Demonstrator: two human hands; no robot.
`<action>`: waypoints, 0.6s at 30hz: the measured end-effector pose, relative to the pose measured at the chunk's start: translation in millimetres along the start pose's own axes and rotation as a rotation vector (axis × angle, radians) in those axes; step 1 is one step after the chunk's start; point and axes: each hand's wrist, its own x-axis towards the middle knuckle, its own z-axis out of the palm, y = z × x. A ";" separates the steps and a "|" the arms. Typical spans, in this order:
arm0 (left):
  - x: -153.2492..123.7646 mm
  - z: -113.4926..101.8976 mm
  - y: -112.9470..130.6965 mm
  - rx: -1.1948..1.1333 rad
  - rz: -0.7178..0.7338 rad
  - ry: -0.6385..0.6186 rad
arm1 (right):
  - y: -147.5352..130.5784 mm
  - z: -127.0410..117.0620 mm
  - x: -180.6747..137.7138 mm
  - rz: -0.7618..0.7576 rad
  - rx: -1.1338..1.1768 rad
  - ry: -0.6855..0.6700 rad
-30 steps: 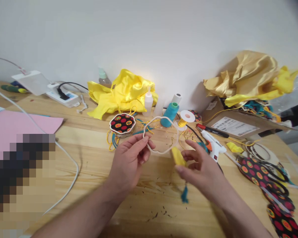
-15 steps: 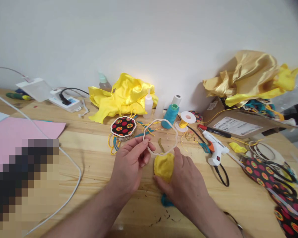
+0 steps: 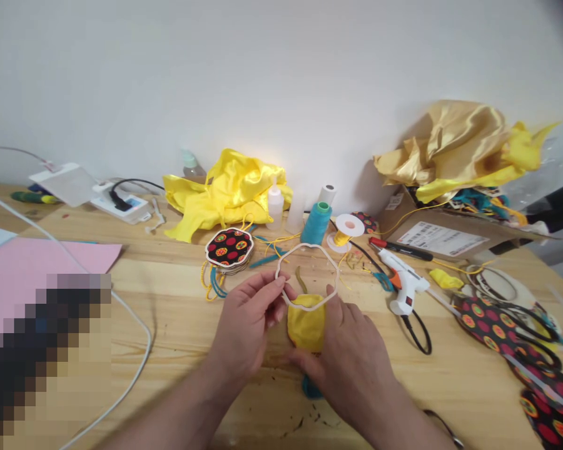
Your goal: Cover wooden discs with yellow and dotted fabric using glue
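I have the left hand (image 3: 246, 319) closed in a pinch on the left edge of a thin, pale scalloped frame (image 3: 306, 246), raised over the wooden table (image 3: 178, 362). The right hand (image 3: 351, 344) curves round the right side of a yellow fabric piece (image 3: 307, 330), its thumb by the lower edge; I can't tell whether it grips or only touches. That piece sits below the frame, whose bottom rim overlaps its top edge in my view. A teal tassel (image 3: 312, 386) shows partly under the right hand. Beyond the frame I see a teal thread cone (image 3: 316, 225) and a yellow thread spool (image 3: 342, 238); a white glue gun (image 3: 402, 281) lies to the right, and a patterned scalloped stack (image 3: 229, 247) to the left
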 end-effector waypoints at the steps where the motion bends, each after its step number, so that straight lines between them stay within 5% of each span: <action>1: 0.1 0.0 0.5 -0.011 0.004 0.006 | 2.9 -4.3 -0.9 0.011 0.036 0.005; 4: -0.5 1.0 1.9 -0.031 0.007 0.008 | 16.6 -19.5 -4.2 0.074 0.277 0.027; 10: -7.1 5.8 -0.6 0.088 -0.025 -0.096 | 37.7 -32.2 -9.8 0.184 1.173 0.071; 18: -13.3 8.5 -7.1 0.241 -0.066 -0.213 | 55.3 -23.1 -15.6 0.383 1.313 -0.017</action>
